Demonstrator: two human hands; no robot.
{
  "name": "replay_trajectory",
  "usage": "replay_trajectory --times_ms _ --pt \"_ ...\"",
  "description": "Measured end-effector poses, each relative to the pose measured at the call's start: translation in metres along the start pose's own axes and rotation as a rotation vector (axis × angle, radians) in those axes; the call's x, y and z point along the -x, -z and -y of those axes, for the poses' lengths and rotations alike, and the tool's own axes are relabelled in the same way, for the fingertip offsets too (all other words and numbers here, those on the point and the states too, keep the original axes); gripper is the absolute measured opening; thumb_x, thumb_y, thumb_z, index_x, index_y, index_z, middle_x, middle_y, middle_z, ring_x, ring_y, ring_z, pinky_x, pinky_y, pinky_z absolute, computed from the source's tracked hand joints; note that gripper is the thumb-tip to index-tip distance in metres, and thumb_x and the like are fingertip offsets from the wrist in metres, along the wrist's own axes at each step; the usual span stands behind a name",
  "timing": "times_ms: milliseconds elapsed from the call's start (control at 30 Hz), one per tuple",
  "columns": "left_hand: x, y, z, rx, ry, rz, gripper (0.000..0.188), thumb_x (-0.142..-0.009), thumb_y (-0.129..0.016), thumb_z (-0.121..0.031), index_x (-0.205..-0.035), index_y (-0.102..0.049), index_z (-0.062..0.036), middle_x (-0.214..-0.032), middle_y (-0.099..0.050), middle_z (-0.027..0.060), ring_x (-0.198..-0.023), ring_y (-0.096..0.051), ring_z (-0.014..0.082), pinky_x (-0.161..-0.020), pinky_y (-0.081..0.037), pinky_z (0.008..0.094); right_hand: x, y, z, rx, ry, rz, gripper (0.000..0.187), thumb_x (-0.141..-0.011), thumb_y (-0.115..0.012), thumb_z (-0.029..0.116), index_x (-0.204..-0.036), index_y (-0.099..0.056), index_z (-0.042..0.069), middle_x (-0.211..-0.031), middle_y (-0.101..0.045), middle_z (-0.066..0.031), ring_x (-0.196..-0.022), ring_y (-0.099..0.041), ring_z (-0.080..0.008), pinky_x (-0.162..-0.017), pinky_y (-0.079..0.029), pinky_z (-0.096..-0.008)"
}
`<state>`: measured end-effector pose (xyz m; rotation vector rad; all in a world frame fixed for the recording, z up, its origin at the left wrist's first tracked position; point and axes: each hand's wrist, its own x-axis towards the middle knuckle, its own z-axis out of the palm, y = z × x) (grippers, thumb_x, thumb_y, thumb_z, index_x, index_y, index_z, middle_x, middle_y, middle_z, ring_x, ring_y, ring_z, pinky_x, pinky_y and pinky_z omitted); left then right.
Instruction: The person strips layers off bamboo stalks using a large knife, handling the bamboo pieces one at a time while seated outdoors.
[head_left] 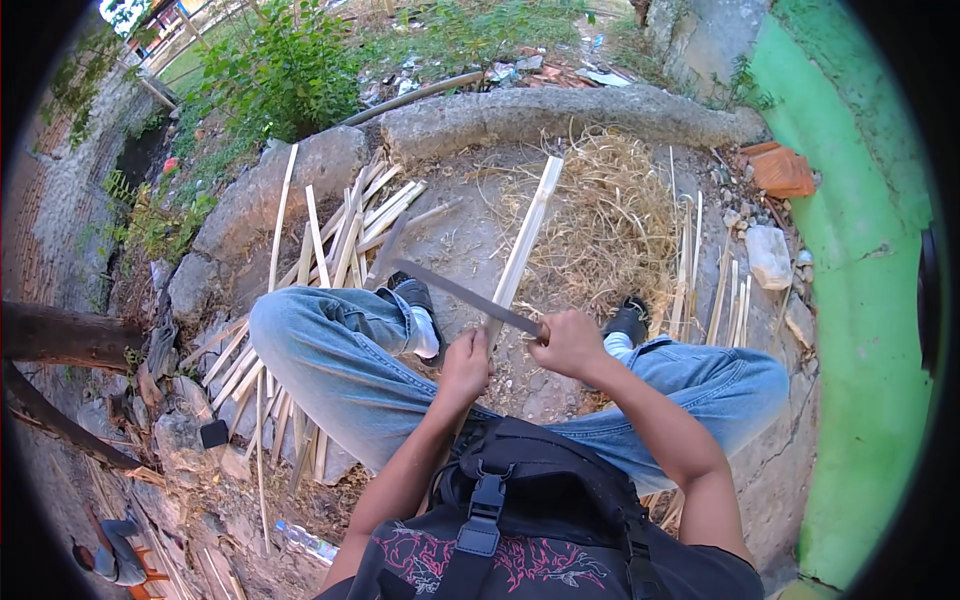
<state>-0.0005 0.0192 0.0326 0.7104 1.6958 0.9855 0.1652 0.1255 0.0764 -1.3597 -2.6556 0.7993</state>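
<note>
My left hand [466, 366] is closed around the near end of a pale split strip [526, 240], wood or bamboo by its look. The strip slants away from me, its far end over the ground between my feet. In my right hand [570, 345] is the handle of a long grey-bladed knife [465, 293]. Its blade lies across the strip, just beyond my left hand, and points left toward my left shoe [415, 305]. Fingers of both hands are wrapped tight. Whether the edge bites into the strip cannot be made out.
Piles of pale strips [350, 235] lie left of my legs, with more strips [685, 260] at the right. Curled shavings [610, 220] cover the ground ahead. A stone kerb [570, 112] runs beyond, and a green wall [860, 300] stands right. A person [120, 555] sits at lower left.
</note>
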Motion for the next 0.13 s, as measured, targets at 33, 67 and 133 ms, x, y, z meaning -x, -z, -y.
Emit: replay_trajectory --times_ms 33,67,133 --pt "-0.003 0.000 0.007 -0.078 -0.054 -0.024 0.038 -0.099 -0.038 -0.040 -0.096 -0.051 -0.0051 -0.057 -0.046 0.0003 -0.043 -0.044 0.0093 -0.037 -0.036 0.0252 -0.001 -0.010 0.000 -0.003 0.028 -0.035 0.026 -0.072 -0.060 0.031 -0.070 -0.067 0.006 -0.063 -0.061 -0.0196 -0.061 -0.063 -0.0360 -0.062 -0.052 -0.0436" --pt "-0.006 0.000 0.015 -0.156 -0.106 -0.048 0.039 -0.099 -0.039 -0.040 -0.099 -0.052 -0.0041 -0.058 -0.047 0.0009 -0.043 -0.045 0.0098 -0.037 -0.037 0.0258 -0.002 -0.017 -0.002 -0.007 0.055 -0.069 0.027 -0.073 -0.058 0.031 -0.071 -0.067 0.006 -0.063 -0.062 -0.0202 -0.062 -0.063 -0.0373 -0.062 -0.052 -0.0448" --pt "-0.014 0.000 0.027 -0.213 -0.151 -0.045 0.040 -0.098 -0.039 -0.041 -0.106 -0.051 -0.0037 -0.058 -0.048 0.0024 -0.043 -0.047 0.0112 -0.037 -0.038 0.0264 -0.007 -0.026 -0.009 -0.010 0.039 -0.073 0.027 -0.075 -0.058 0.031 -0.071 -0.067 0.006 -0.064 -0.062 -0.0206 -0.064 -0.063 -0.0383 -0.064 -0.052 -0.0458"
